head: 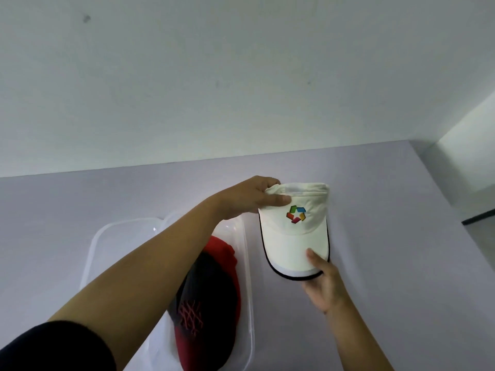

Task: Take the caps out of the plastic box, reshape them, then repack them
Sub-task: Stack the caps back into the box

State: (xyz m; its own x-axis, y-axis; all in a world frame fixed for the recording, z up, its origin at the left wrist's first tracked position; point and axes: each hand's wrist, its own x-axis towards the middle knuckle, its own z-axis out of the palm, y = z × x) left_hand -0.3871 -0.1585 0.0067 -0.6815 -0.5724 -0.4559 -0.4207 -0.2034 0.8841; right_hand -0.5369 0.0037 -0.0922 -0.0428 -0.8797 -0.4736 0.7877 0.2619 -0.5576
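The white fabric cap [293, 236], with a multicoloured logo on its front panel and a dark-edged brim, was held above the table, just right of the box, with its brim pointing toward the person. The left hand [249, 199] pinched the crumpled crown at its left side, and the right hand [321, 282] gripped the brim's front edge, thumb on top. The clear plastic box [248, 277] stood open on the table. Inside it lay a black-and-red cap [211, 290] with a red stitched pattern, and red fabric [222, 247] showed at its far end.
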